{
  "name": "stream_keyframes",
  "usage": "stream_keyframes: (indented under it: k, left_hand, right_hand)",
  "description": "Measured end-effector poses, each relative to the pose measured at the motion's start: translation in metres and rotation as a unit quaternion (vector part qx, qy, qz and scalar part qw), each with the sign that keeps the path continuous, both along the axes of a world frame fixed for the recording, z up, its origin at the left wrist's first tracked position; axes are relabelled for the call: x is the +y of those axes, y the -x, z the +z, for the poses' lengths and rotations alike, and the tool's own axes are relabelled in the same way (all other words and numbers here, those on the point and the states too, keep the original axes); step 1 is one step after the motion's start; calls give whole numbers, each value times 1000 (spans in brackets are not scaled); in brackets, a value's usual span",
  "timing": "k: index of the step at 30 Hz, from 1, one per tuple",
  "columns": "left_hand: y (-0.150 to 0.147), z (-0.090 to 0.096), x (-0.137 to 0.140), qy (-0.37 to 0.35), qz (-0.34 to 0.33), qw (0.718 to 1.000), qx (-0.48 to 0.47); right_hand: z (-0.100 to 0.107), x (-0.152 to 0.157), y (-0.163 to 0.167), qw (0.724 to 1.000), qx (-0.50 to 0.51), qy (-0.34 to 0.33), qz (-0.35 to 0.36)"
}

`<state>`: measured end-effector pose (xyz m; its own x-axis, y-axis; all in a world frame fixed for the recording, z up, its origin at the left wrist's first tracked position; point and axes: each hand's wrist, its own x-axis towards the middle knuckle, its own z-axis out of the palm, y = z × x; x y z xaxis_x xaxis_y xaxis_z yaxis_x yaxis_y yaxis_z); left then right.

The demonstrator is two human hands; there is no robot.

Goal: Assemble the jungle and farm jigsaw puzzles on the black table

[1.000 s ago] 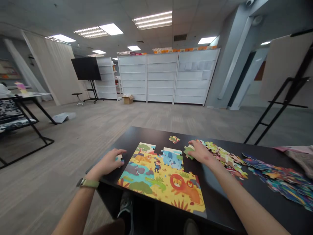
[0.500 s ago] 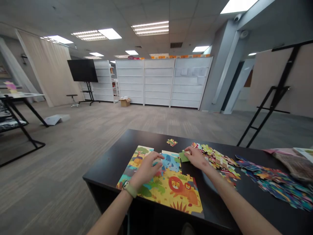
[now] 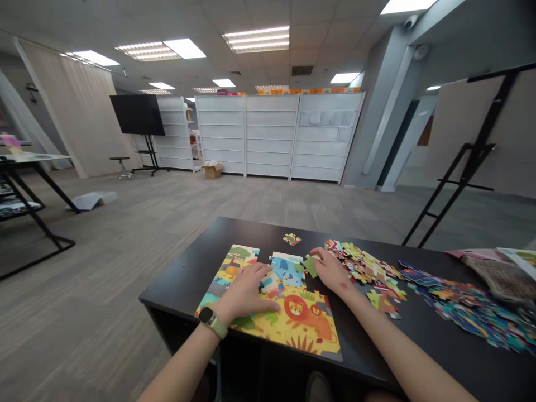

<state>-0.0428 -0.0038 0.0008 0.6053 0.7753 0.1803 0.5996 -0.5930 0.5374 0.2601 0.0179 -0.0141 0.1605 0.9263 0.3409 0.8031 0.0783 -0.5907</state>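
A partly joined jigsaw puzzle (image 3: 309, 318) with lions and blue elephants lies near the front edge of a black table (image 3: 184, 279). Flat across its left middle rests my left hand (image 3: 246, 291), fingers stretched out and thumb spread, covering some of the picture. At the puzzle's upper right edge, my right hand (image 3: 330, 272) grips a green puzzle piece (image 3: 310, 266) by its right side. Whether that piece is joined to the puzzle I cannot tell. Beyond the puzzle's top edge lies a single loose piece (image 3: 292, 239), yellow and green.
A heap of yellow, red and green pieces (image 3: 372, 267) spreads right of my right hand. Farther right is a pile of dark blue pieces (image 3: 473, 310), with a brown bundle (image 3: 498, 276) behind it. A black easel stand (image 3: 464, 167) rises beyond the table.
My left hand has flattened and spread over the puzzle, where its fingers were curled before. My right hand keeps the green piece at the puzzle's edge, turned a little. The whole view has shifted slightly.
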Motion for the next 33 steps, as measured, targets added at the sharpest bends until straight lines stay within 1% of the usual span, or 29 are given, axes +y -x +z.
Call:
stream_keyframes:
  k: [5,8,11,13,15,18,20,23,26,28,30,33]
  left_hand:
    - [-9,-4,-7,-14,42,999,5]
    - [-20,-2,-14,-33,73,997,14]
    - [-29,2,-17,-54,103,993,16]
    - [-32,5,-15,-62,96,993,16]
    - [-30,9,-11,-63,64,996,15]
    - [-22,17,2,-68,11,997,23]
    - [-15,21,17,-76,-14,997,29]
    - [-8,28,47,-86,-29,995,28]
    - [-7,31,79,-77,-53,995,31]
    - [-10,30,94,-59,-81,994,46]
    - [-13,27,102,-50,-96,992,58]
    - [-14,19,103,-62,-74,995,39]
  right_hand:
    - [3,0,2,999,26,-35,-5]
    - [4,-1,4,998,36,-51,-3]
    - [6,-3,7,997,44,-61,14]
    - [7,-5,10,997,51,-58,23]
    - [9,-7,12,997,57,-54,27]
    - [10,-9,16,996,66,-51,36]
    - [9,-10,17,995,71,-49,45]
    - [8,-9,18,994,78,-45,56]
    - [6,-8,18,994,88,-37,60]
    - [5,-7,18,993,89,-32,65]
    - [5,-7,18,994,84,-30,68]
    - [7,-9,19,995,75,-24,60]
